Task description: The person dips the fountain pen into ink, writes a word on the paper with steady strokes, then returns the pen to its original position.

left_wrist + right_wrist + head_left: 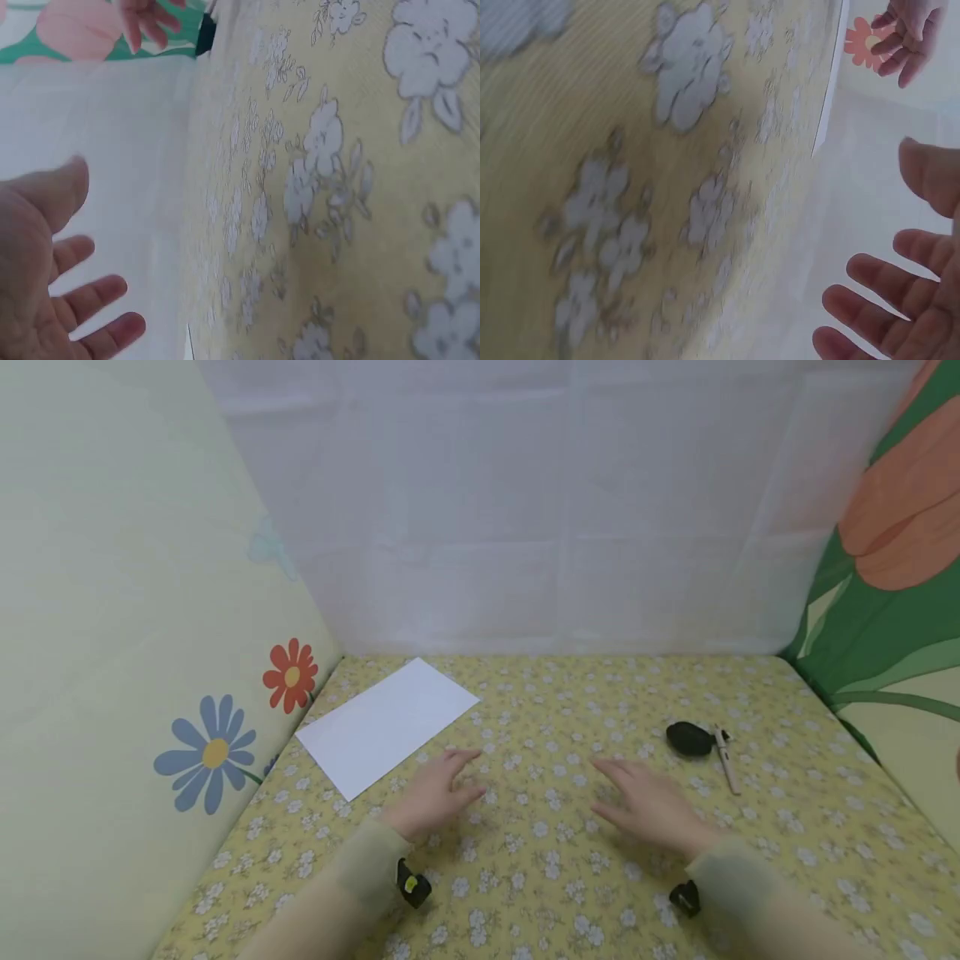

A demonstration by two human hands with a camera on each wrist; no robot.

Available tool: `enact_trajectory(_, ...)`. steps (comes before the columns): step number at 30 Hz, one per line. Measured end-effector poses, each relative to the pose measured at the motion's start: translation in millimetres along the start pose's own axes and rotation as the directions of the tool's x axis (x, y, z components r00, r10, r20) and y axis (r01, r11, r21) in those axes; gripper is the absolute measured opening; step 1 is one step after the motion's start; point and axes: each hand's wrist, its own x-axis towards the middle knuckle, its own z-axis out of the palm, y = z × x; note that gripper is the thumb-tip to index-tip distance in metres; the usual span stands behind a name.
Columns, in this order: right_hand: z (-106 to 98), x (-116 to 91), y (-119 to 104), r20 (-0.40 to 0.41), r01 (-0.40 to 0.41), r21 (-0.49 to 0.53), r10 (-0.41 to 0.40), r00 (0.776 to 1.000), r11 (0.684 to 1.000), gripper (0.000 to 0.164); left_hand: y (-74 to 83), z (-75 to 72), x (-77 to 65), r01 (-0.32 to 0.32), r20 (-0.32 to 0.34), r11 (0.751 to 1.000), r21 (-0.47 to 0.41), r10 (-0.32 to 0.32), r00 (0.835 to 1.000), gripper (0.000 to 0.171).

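My left hand (pixel 437 795) is held above the flowered cloth with its fingers loosely extended and nothing in them. Nearest to it lies a white sheet of paper (pixel 388 727), set at an angle at the left. Across from it my right hand (pixel 651 806) hovers in the same way, thumb and fingers apart, holding nothing. To the right of that hand lie a black oval object (pixel 688 739) with a narrow end, its kind unclear, and a pale pen-like stick (pixel 727 762) against that end. Both wrist views show the left palm (pixel 30 277) and right palm (pixel 922 322) empty.
A yellow cloth with white flowers (pixel 540 860) covers the table. White sheeting (pixel 480 510) hangs behind it. Flower-printed walls stand at the left (pixel 112 610) and right (pixel 900 660). Each wrist wears a small black device, seen at the left cuff (pixel 412 883).
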Motion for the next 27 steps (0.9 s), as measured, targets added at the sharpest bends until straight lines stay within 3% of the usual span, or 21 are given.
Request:
enact_trajectory(2, 2.3, 4.3, -3.3, 0.021, -0.057, 0.097, 0.055, 0.998, 0.994, 0.071, -6.1, -1.9, -2.3, 0.098, -0.02, 0.986, -0.136, -0.101, 0.995, 0.059)
enact_trajectory(6, 7.6, 13.5, -9.9, 0.081, -0.177, 0.253, 0.161, 0.984, 0.951, 0.073, -19.5, -8.2, -5.3, 0.211, -0.1, 0.912, -0.351, -0.261, 0.96, 0.051)
enact_trajectory(9, 13.0, 21.9, -14.8, 0.106, -0.218, 0.314, 0.194, 0.975, 0.924, 0.069, -30.4, -15.0, -7.1, 0.266, -0.164, 0.876, -0.402, -0.354, 0.921, 0.053)
enact_trajectory(14, 24.3, 36.8, -22.3, 0.126, -0.236, 0.396, 0.202, 0.971, 0.887, 0.062, -49.6, -26.0, -10.5, 0.364, -0.198, 0.815, -0.45, -0.489, 0.849, 0.063)
enact_trajectory(17, 29.6, 43.1, -26.2, 0.147, -0.252, 0.436, 0.208, 0.967, 0.864, 0.063, -57.6, -31.6, -14.0, 0.406, -0.214, 0.764, -0.501, -0.564, 0.797, 0.064)
enact_trajectory(22, 34.8, 51.4, -33.7, 0.182, -0.288, 0.494, 0.226, 0.957, 0.821, 0.066, -71.7, -37.9, -20.7, 0.464, -0.284, 0.721, -0.515, -0.654, 0.701, 0.064)
enact_trajectory(24, 36.8, 55.6, -37.7, 0.187, -0.287, 0.505, 0.222, 0.957, 0.814, 0.064, -79.2, -39.8, -22.3, 0.507, -0.306, 0.702, -0.5, -0.691, 0.655, 0.064)
enact_trajectory(27, 39.9, 62.0, -43.9, 0.192, -0.287, 0.517, 0.217, 0.957, 0.807, 0.063, -89.1, -41.9, -22.5, 0.577, -0.321, 0.653, -0.49, -0.751, 0.577, 0.067)
